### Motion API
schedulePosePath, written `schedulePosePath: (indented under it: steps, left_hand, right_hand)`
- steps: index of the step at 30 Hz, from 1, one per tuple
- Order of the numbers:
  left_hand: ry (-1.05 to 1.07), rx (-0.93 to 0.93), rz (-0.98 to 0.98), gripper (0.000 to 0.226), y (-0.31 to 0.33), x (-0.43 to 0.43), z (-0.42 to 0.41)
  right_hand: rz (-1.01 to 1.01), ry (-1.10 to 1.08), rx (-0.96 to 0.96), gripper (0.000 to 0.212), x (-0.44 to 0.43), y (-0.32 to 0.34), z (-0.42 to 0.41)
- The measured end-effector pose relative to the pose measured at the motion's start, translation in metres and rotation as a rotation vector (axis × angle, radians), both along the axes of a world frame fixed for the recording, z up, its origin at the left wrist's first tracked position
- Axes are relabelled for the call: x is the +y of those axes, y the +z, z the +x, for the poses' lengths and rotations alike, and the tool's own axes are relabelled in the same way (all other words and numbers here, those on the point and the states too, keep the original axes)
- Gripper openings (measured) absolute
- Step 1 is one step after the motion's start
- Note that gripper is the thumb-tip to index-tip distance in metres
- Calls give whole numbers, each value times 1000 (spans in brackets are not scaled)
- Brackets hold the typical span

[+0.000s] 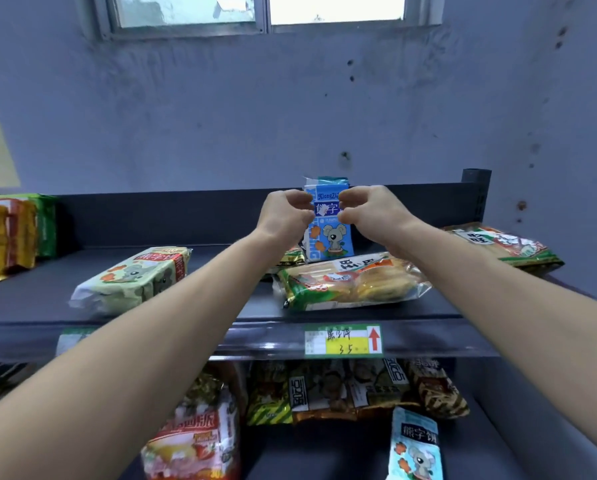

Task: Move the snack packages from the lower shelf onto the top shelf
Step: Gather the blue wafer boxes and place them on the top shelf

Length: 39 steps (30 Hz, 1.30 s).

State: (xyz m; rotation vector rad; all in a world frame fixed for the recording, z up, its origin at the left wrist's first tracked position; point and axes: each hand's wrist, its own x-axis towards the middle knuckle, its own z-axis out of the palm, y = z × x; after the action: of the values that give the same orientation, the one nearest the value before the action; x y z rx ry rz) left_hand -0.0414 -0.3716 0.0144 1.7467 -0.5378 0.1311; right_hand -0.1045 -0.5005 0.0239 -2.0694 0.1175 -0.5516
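Blue is what both hands close on: the left hand (285, 213) and the right hand (364, 211) meet at the same height, fingers curled in, each pinching one side edge of a blue biscuit pack (331, 237). The pack stands upright with its long axis vertical, straight ahead of both arms and about equally near to each. It sits at the back of the top shelf (193, 306), close to the rear panel. Judging by that, it only needs letting go, then the hands must come back down. Just in front of it lies a bag of rice crackers (352, 284), flat and crosswise, and a green pack (134, 278) lies well to the left. Below the price tag (344, 340), the lower shelf (325, 455) holds a second blue pack (415, 445) nearer the right arm, among other bags. Behind is a stained grey wall (186, 116) and a window (255, 12).
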Motion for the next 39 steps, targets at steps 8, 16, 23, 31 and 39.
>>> schedulePosePath:
  steps: [8,16,23,31,39]
  left_hand:
    - [-141,-96,-46,32,-7,39,-89]
    - [-320,4,17,29,-75,47,-167]
    - [-343,151,218,30,-167,5,-190]
    - [-204,364,319,32,-254,-41,-166]
    - [-106,481,401,43,-311,-95,-128]
  right_hand:
    - [-118,-70,-122,42,43,-15,-85]
    - [-99,-210,-17,35,48,-72,-184]
    - [3,-331,242,39,10,-163,-219]
    - [203,-350,466,46,-41,-256,-194]
    - [273,-289,602,52,-79,-310,-143]
